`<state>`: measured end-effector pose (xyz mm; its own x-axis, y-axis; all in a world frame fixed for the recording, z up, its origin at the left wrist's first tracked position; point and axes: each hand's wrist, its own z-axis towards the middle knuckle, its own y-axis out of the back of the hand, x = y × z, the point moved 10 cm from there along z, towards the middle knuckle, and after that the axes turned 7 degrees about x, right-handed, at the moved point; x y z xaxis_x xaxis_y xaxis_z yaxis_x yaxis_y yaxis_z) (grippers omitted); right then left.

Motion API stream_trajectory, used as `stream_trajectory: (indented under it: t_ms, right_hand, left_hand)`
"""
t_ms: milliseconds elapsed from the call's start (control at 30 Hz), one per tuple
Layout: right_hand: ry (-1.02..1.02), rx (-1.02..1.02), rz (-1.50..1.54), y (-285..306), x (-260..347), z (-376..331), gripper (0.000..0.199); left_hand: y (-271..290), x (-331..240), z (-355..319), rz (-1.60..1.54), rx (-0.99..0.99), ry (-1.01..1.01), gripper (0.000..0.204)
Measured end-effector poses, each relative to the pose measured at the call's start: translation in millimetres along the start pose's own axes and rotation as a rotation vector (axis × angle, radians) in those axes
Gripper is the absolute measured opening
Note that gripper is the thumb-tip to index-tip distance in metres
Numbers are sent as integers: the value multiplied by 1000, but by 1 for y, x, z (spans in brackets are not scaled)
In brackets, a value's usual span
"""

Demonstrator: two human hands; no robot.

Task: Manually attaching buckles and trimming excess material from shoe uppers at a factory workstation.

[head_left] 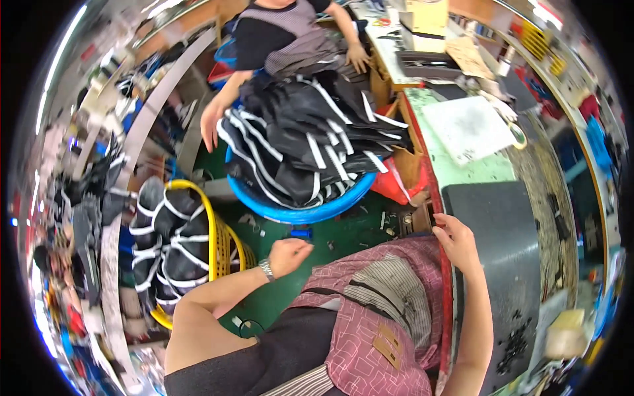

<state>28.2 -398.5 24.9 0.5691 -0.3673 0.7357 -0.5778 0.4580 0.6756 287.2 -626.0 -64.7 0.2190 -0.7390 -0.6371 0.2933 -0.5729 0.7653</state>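
My left hand (288, 254) is closed in a loose fist above the green floor, with nothing seen in it and a watch on the wrist. My right hand (455, 241) rests with fingers spread on the left edge of a dark grey mat (502, 257) on the table. A red patterned apron (383, 310) covers my lap. Ahead, a blue tub (297, 212) holds a heap of black garments with white stripes (310, 138). Another person (277, 33) stands beyond the tub, one hand hanging by the heap.
A yellow basket (214, 244) at my left holds more black striped pieces. The green-topped table (462, 165) at my right carries a grey sheet, a tape roll and boxes. A red bag (393, 185) lies by the tub. Scraps litter the floor.
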Motion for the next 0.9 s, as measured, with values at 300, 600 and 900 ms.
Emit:
stream_trajectory:
  t_ms: [300, 600, 900]
  right_hand:
    - [-34, 295, -15, -88, -43, 85, 29]
    - [44, 131, -159, -84, -21, 222, 25]
    - [278, 214, -6, -122, 16, 262, 28]
  left_hand:
    - [157, 232, -76, -43, -854, 698, 22]
    - [225, -49, 288, 729, -485, -390, 56]
    - [116, 105, 342, 716, -160, 93, 64]
